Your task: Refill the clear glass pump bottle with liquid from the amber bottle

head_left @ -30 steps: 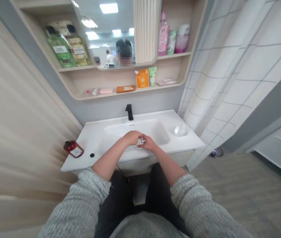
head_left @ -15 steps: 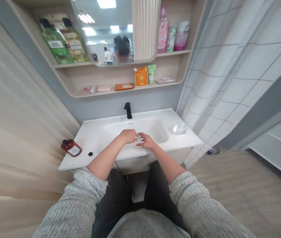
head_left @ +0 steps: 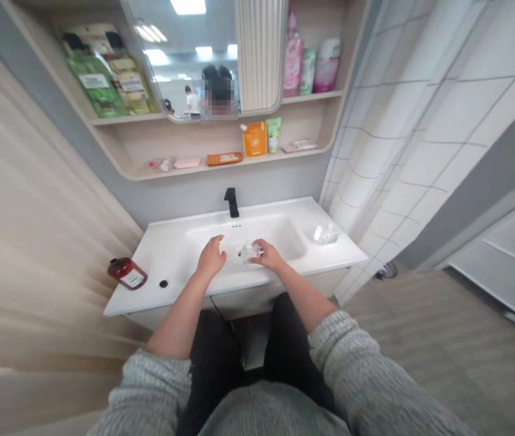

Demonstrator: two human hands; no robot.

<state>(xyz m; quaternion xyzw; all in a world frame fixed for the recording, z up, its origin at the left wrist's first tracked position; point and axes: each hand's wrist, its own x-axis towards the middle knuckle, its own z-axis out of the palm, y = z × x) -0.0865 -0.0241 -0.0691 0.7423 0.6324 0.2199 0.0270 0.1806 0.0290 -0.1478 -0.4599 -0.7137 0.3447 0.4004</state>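
Observation:
Over the white sink basin [head_left: 285, 233], my right hand [head_left: 269, 255] has its fingers round a small clear container [head_left: 249, 251], glassy and see-through; its exact kind is hard to make out. To its left, my left hand [head_left: 212, 259] is open above the basin, fingers apart, holding nothing. A black faucet [head_left: 232, 203] stands behind both hands. On the counter's left end is a reddish-brown bottle [head_left: 127, 274] with a white label. Beside it lies a small black round piece [head_left: 163, 283], which looks like a cap.
A clear box [head_left: 326, 234] sits on the counter's right end. Above hangs a mirror cabinet [head_left: 203, 36] with bottles on both sides. Its lower shelf [head_left: 185, 174] carries an orange pouch [head_left: 254, 140], a green tube [head_left: 274, 135] and several small items. White tiles [head_left: 389, 145] border the right.
My left hand has let go of the clear container and moved left, its fingers opening. My right hand still holds the container. The view has shifted slightly.

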